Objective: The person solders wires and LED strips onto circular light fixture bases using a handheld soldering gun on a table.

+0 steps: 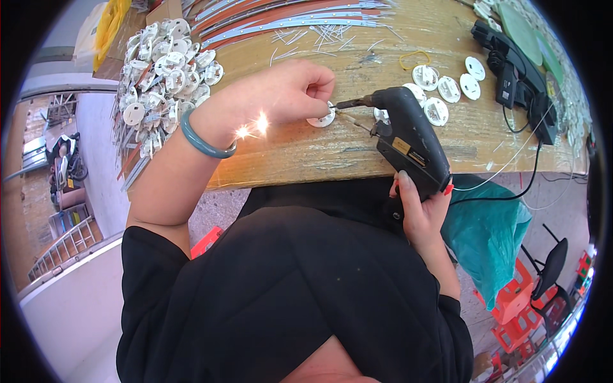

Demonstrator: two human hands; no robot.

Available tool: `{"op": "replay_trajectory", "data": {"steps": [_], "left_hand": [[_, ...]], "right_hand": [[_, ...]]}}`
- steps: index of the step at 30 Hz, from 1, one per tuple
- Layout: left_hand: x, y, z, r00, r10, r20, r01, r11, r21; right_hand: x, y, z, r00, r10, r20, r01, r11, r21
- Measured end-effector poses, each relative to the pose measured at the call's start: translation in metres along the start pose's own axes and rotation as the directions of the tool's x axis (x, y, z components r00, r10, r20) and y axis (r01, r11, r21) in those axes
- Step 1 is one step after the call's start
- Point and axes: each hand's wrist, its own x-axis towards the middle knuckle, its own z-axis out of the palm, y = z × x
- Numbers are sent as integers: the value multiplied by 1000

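My right hand [421, 204] is wrapped round the handle of a black soldering gun [412, 131]. The gun's thin metal tip points left, meeting a small white round plastic disc [321, 120] on the wooden table. My left hand [297, 89] is closed, its curled fingertips at the far edge of that disc; whatever they pinch is hidden. A thin feed tube [356, 122] runs from under the gun toward the disc. Several more white discs with small fittings [436, 111] lie flat just right of the gun's nose.
A heap of white discs [169, 70] fills the table's left end. Long LED strips [294, 24] and loose white wires [332, 38] lie at the back. A yellow rubber band [415, 59] and black power unit [511, 83] are on the right. A green bag [488, 223] hangs below the table edge.
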Motion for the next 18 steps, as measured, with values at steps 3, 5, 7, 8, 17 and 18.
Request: {"op": "replay_trajectory", "data": {"steps": [3,5,7,8,17,18], "left_hand": [[0,-1,1,1000,-1,-11,1,1000,4],[0,-1,1,1000,-3,-19,4,1000,16],[-1,-1,2,999,-21,-34,21,1000,10],[-1,-1,2,999,-20,-33,20,1000,10],[0,-2,1,1000,-12,-12,11,999,-33],[0,-2,1,1000,-13,-14,12,999,-33]], "right_hand": [[-3,-2,1,993,114,-12,-109,971,215],[-1,-6,4,990,133,-51,-120,970,210],[1,-10,6,990,130,-50,-118,973,197],[1,-11,7,991,126,-54,-115,976,185],[1,-3,5,997,71,-14,-68,986,151],[1,-3,5,997,71,-14,-68,986,150]]}}
